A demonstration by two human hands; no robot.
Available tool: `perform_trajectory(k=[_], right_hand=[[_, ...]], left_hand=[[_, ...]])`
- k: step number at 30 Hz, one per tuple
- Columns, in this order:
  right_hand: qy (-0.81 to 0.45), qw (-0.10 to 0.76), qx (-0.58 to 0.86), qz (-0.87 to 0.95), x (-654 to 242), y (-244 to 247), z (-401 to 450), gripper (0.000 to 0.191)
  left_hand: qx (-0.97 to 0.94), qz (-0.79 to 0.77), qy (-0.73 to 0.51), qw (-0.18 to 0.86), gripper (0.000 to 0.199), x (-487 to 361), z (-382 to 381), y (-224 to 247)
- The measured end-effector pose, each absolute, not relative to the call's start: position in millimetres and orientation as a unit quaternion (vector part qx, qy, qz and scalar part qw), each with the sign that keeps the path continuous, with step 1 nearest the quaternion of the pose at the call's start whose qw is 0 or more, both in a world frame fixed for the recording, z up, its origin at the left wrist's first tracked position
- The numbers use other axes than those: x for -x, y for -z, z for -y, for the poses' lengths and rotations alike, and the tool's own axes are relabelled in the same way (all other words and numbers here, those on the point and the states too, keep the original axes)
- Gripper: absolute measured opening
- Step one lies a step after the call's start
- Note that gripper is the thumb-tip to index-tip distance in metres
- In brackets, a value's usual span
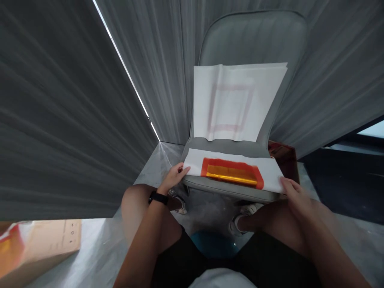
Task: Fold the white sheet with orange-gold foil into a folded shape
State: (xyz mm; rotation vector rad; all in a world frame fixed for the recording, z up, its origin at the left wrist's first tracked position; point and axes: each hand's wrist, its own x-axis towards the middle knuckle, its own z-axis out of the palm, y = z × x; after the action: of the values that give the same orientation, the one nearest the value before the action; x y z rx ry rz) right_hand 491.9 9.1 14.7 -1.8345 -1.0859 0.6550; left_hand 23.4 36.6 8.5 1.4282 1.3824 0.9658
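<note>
Orange-printed white paper [271,174] lies across a grey chair seat [231,192], held by left grip [175,178] and right grip [295,196]

The sheet sits at the front of the seat, directly above the person's knees, with one end at each hand. Its red-orange rectangle [204,168] surrounds an amber strip [228,172], which has a brighter yellow band along its lower edge. The left grip has its fingers close together and touching the sheet's left end. The right grip's fingers are spread slightly over the right end. With the thumbs hidden, I cannot tell whether either grip is pinching. Staying on the white margins seems the sound way to handle it, since an even, light hold at both ends keeps the sheet level and fingers off the orange.

Behind it, a second white sheet [234,114] with a faint pink rectangular outline [231,86] leans against the chair backrest [255,36]. Grey pleated curtains [60,120] rise on both sides, and a cardboard box [39,248] sits at lower left.
</note>
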Motion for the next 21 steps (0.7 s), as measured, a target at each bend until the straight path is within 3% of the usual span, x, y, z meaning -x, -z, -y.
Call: perform_trajectory(k=[4, 14, 21], right_hand=[[-0.332, 0.454, 0.732, 0.385, -491.2, -18.0, -2.0, 0.051], [-0.251, 0.479, 0.754, 0.374, -481.7, -11.9, -6.7, 0.051], [-0.301, 0.432, 0.754, 0.394, -488.6, -13.4, 2.3, 0.050]], left_hand=[[-0.570, -0.574, -0.400, 0.431, 0.056, -23.3, -37.5, -3.6], [-0.528, -0.634, -0.405, 0.395, 0.054, -24.5, -29.1, 1.6], [-0.511, -0.649, -0.394, 0.404, 0.054, -23.5, -30.4, 1.0]])
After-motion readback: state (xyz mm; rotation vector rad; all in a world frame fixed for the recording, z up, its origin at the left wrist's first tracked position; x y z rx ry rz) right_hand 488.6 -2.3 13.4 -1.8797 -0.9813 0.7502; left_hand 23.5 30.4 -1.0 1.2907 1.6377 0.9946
